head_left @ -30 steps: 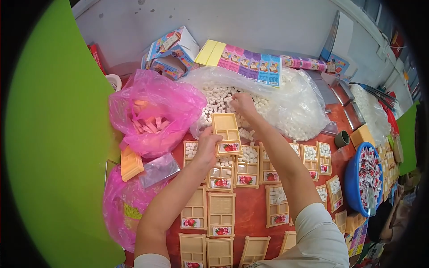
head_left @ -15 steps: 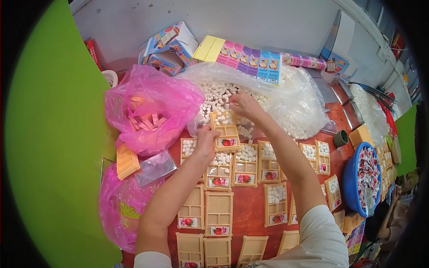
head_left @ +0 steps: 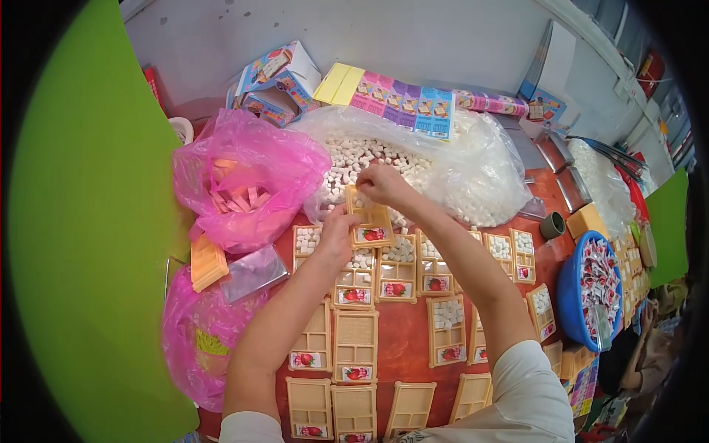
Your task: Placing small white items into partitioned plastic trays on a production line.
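Observation:
My left hand (head_left: 337,235) grips the left edge of a small tan compartment tray (head_left: 377,217), held tilted above the other trays. A strawberry-printed sachet (head_left: 371,235) lies in its lower compartment, and a few small white marshmallows show at its top. My right hand (head_left: 382,184) is over the tray's upper compartment, fingers pinched together and pointing down. Whatever they hold is hidden. Just beyond, loose marshmallows (head_left: 362,154) spill from a large clear plastic bag (head_left: 484,173). Below the held tray stands a row of trays with marshmallows and sachets, including one tray (head_left: 397,269).
On the left are a pink plastic bag (head_left: 295,159) with pink pieces, stacked tan trays (head_left: 208,262) and a clear plastic box (head_left: 255,275). A blue basin (head_left: 570,295) of sachets stands right, near a dark cup (head_left: 552,225). Printed card sheets (head_left: 402,103) lie at the back.
My right hand has moved from the marshmallow pile left and nearer, over the held tray's top. My left hand still holds the tray. The whole view has shifted slightly.

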The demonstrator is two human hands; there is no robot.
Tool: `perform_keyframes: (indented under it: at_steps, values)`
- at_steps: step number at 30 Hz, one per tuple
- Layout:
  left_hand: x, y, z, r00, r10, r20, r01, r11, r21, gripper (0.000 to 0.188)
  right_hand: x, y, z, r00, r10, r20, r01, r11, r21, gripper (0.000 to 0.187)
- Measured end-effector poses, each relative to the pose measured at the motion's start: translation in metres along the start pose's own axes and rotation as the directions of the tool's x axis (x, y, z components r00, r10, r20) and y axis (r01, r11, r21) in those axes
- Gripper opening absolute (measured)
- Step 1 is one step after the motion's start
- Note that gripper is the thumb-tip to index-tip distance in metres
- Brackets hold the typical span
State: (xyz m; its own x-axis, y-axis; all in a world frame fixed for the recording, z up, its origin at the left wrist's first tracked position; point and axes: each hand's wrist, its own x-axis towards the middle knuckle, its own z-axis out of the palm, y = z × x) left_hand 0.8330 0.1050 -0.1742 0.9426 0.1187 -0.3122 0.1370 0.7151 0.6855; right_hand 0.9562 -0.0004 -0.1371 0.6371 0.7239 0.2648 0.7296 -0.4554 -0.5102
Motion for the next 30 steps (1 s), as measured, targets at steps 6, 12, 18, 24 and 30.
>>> perform_keyframes:
  at_steps: [6, 12, 18, 24, 30]
  values:
    - [-0.02, -0.011, -0.002, 0.999, 0.008, 0.052, -0.006, 0.999, -0.038, 0.035, -0.029, -0.024, -0.025, 0.996, -0.07, -0.055, 0.072, 0.996, 0.042, 0.015]
    - [-0.092, -0.01, 0.02, 0.996, 0.026, 0.085, -0.021, 0.998, -0.064, 0.04, -0.086, -0.057, -0.035, 0.992, -0.119, 0.029, 0.119, 0.993, -0.017, 0.016]
    - [-0.151, -0.023, 0.028, 0.996, -0.026, 0.088, 0.031, 0.998, -0.056, 0.04, -0.143, -0.078, -0.061, 0.968, 0.04, -0.249, -0.058, 0.996, -0.069, 0.019]
    - [-0.209, -0.061, 0.027, 0.987, -0.051, 0.149, 0.068, 0.992, -0.108, 0.04, -0.204, -0.096, -0.05, 0.963, 0.246, 0.109, -0.261, 0.955, 0.144, 0.024]
    - [-0.244, -0.096, 0.016, 0.996, -0.08, 0.044, 0.082, 0.996, -0.031, 0.041, -0.242, -0.101, -0.031, 0.95, 0.24, 0.198, -0.265, 0.958, 0.107, 0.024]
